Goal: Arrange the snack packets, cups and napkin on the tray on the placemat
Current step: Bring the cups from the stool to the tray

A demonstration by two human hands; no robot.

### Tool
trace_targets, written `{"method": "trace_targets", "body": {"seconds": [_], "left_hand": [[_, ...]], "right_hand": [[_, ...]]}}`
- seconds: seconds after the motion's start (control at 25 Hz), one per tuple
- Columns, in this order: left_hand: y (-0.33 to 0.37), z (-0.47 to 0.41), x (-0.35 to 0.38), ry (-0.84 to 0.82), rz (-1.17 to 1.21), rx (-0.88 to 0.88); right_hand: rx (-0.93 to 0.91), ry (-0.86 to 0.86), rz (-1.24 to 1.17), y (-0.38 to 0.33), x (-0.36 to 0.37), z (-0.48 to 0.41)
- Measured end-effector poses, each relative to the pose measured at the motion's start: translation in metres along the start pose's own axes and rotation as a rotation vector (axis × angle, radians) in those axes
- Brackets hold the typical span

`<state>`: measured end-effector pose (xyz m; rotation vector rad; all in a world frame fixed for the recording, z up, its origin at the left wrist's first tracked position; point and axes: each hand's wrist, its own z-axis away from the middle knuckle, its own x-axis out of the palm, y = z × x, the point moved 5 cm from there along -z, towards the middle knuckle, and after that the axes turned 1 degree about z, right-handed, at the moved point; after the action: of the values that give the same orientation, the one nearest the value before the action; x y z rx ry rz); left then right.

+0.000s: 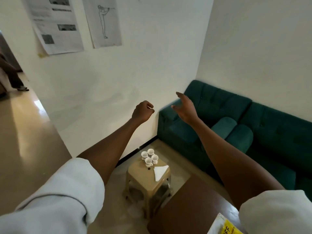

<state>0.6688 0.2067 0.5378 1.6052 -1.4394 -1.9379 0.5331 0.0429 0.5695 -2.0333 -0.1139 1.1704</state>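
Several small white cups (149,157) stand clustered at the far corner of a low tan plastic stool (141,173). A folded white napkin (160,172) lies on the stool's right side. A yellow and white snack packet (222,226) shows partly at the bottom edge, on a brown table (187,206). Both my arms are stretched out high above the stool. My left hand (142,111) is closed in a fist with nothing visible in it. My right hand (184,107) has its fingers spread and holds nothing. No tray or placemat is in view.
A dark green sofa (236,125) fills the right side along the white wall. Papers (59,26) hang on the wall at top left. At the far left a person's legs (16,78) stand in a doorway on the shiny floor.
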Motion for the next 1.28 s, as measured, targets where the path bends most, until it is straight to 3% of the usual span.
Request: {"method": "trace_targets", "body": {"seconds": [0.32, 0.64, 0.88, 1.04, 1.28], "left_hand": [[-0.088, -0.047, 0.024, -0.068, 0.055, -0.139], [-0.25, -0.108, 0.156, -0.104, -0.104, -0.333], [-0.396, -0.108, 0.299, -0.267, -0.196, -0.438], [-0.461, -0.112, 0.369, -0.37, -0.331, -0.468], [-0.493, -0.13, 0.418, -0.255, -0.496, -0.362]], "right_hand": [[0.064, -0.149, 0.117, 0.013, 0.077, -0.039], [0.167, -0.481, 0.258, 0.188, 0.266, -0.079], [0.197, -0.676, 0.325, 0.326, 0.441, -0.052], [0.204, -0.76, 0.393, 0.394, 0.523, -0.036], [0.113, -0.697, 0.426, 0.426, 0.571, -0.045]]}}
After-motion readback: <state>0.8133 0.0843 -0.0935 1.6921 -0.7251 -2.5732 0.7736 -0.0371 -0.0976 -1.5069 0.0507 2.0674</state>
